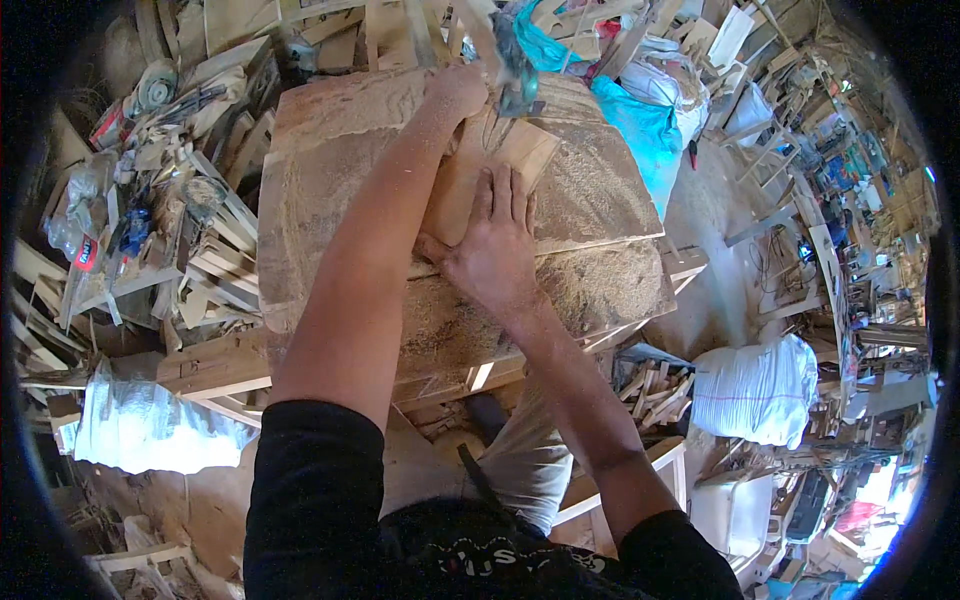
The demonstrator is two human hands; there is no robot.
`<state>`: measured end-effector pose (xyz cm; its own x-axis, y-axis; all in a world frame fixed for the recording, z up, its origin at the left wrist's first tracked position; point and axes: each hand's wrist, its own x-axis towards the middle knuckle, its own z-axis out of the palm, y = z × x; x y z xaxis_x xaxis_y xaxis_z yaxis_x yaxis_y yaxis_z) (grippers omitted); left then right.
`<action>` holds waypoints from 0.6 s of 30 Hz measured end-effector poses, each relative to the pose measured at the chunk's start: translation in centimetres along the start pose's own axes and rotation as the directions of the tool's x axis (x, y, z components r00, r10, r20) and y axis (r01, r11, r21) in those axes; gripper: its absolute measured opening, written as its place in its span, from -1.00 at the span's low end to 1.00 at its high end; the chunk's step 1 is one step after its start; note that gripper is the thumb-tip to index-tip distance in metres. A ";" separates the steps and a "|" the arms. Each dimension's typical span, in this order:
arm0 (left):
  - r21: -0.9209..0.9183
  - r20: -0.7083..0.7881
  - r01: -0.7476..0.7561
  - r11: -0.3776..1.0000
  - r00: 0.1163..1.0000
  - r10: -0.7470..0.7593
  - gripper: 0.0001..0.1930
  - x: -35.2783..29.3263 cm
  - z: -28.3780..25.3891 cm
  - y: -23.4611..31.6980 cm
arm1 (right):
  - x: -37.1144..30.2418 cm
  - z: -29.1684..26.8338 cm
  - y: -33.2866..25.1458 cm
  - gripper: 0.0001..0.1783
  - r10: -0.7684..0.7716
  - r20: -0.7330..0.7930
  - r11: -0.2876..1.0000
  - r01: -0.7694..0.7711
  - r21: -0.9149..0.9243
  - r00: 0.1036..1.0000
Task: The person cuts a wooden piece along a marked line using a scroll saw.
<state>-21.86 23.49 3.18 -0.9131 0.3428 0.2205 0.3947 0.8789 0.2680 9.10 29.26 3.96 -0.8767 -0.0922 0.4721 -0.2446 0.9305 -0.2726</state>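
Observation:
A flat, pale wooden piece (463, 192) lies on a dusty wooden worktop (340, 190), beneath a teal machine part (518, 85) that looks like a saw's guard. My left hand (460, 92) is curled at the far left edge of the wooden piece, close to the machine part, its fingertips partly hidden. Flat on the near part of the piece rests my right hand (495, 240), fingers stretched forward and thumb out to the left. Pencil-like dark lines run across the wood near the machine part.
Sawdust (590, 280) covers the worktop's near side. Offcuts (225, 265) pile up at the left beside a plastic bottle (72, 232). A turquoise sack (640, 130) leans at the far right corner; a stuffed white sack (757, 390) stands at the right.

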 end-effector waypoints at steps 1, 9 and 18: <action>-0.012 0.026 0.008 1.000 1.000 -0.007 -0.57 -0.6 0.1 1.3 | -0.3 -0.3 0.9 0.22 0.008 0.004 1.000 -0.008 0.016 1.000; 0.018 0.020 0.057 0.998 0.998 -0.058 -0.58 -1.8 -1.0 1.2 | -1.5 0.3 3.6 -0.06 0.146 -0.147 0.989 -0.148 -0.002 0.978; -0.019 -0.038 0.024 1.000 0.999 -0.024 -0.56 -2.6 -0.4 3.1 | -1.4 0.0 5.6 -0.07 0.213 -0.084 0.977 -0.212 0.017 0.974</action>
<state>-18.17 25.21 3.82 -0.9179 0.3086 0.2493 0.3749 0.8802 0.2910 8.97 34.57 1.74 -0.8708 0.1378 0.4720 -0.0603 0.9227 -0.3807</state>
